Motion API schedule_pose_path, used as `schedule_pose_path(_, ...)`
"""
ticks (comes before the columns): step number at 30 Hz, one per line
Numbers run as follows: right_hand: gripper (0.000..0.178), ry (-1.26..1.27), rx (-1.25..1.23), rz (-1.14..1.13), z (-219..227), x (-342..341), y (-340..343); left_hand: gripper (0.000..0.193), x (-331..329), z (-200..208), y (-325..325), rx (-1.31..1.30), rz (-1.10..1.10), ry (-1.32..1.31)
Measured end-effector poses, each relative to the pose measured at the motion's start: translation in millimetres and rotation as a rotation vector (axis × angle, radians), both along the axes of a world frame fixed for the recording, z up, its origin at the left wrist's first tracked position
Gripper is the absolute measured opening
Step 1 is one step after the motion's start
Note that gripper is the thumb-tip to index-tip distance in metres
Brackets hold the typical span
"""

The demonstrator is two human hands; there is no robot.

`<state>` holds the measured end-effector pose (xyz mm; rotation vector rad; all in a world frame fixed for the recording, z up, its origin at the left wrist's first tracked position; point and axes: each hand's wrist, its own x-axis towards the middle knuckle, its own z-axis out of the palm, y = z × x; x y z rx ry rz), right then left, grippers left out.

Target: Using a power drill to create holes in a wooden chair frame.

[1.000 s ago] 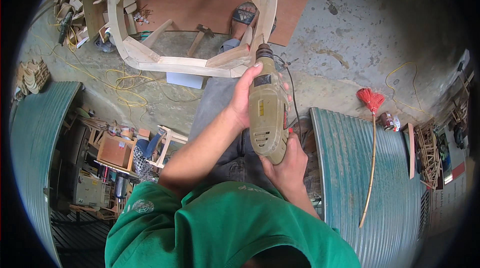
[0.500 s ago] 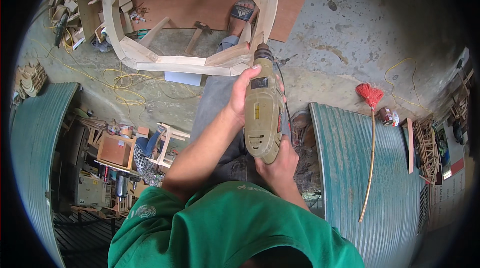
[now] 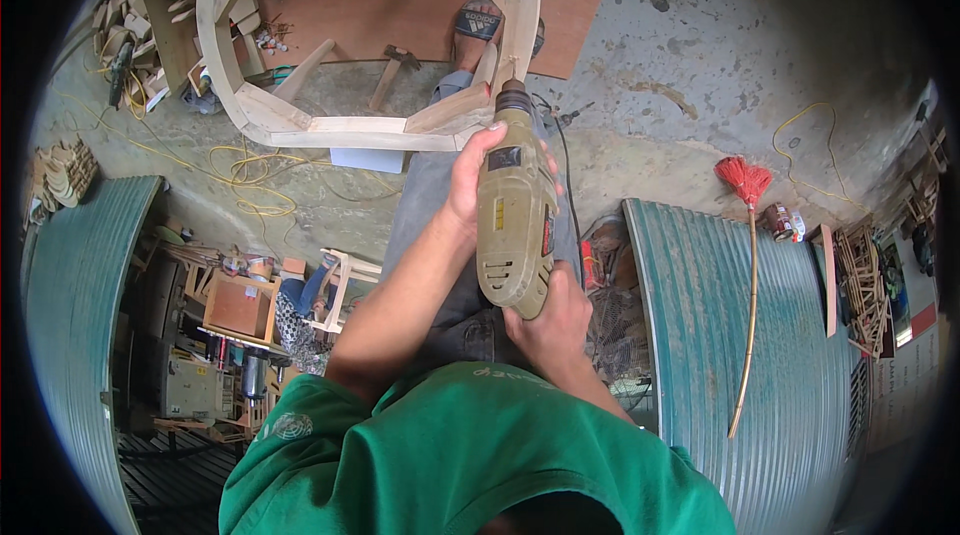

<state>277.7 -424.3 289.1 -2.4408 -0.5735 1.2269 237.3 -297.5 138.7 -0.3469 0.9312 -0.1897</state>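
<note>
Your left hand [image 3: 468,180] is wrapped around the front of the drill [image 3: 515,220], and your right hand [image 3: 554,317] grips its handle. The drill lies over your legs, its chuck against the lower right side of the wooden frame [image 3: 362,132]; you cannot tell how deep the bit sits. Inside the frame's outline, a hammer [image 3: 383,87] lies near your sandalled foot [image 3: 473,35].

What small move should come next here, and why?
Perhaps ease the drill gently forward, held straight: its bit points at the ring-shaped wooden frame, the left hand steadies its front, and the right hand grips its rear.
</note>
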Motion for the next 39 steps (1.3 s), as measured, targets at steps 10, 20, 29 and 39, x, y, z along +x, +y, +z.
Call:
schedule_pose_path(10,0.050,-0.002,-0.020,-0.015,-9.4,2.7,3.6,0.061,-1.6,-14.7,-1.1,0.002,-0.005,-0.010)
schedule_pose_path(20,0.050,0.011,-0.034,-0.030,-11.2,2.0,4.7,0.057,6.4,-8.4,2.3,0.009,-0.010,0.068)
schedule_pose_path(29,0.051,0.021,-0.041,-0.043,-4.2,-3.9,3.9,0.062,3.5,-2.7,3.7,0.058,-0.058,0.030)
schedule_pose_path(39,0.052,0.055,0.017,-0.032,5.3,1.6,6.3,0.062,0.7,7.5,4.3,-0.005,-0.013,0.050)
